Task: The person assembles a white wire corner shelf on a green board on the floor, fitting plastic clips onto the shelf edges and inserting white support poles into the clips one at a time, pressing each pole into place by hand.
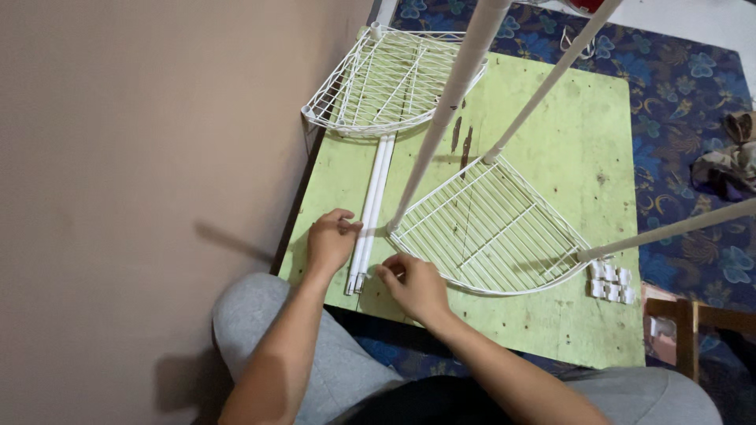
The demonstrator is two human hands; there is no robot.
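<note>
Two loose white tubes (372, 203) lie side by side on a green board (587, 142). My left hand (331, 240) rests on their left side, fingers curled against them. My right hand (411, 285) is at their near ends, fingertips pinched close to the tube tips; whether it holds anything small I cannot tell. Just right of my hands a white quarter-round wire shelf (492, 232) lies flat, with three white poles (457, 94) rising from its corners toward the camera.
A second white wire shelf (390, 79) lies at the board's far left, over the tubes' far ends. Several small white plastic clips (611, 282) sit near the board's right front. A beige wall is on the left. A blue floral rug (685, 86) surrounds the board.
</note>
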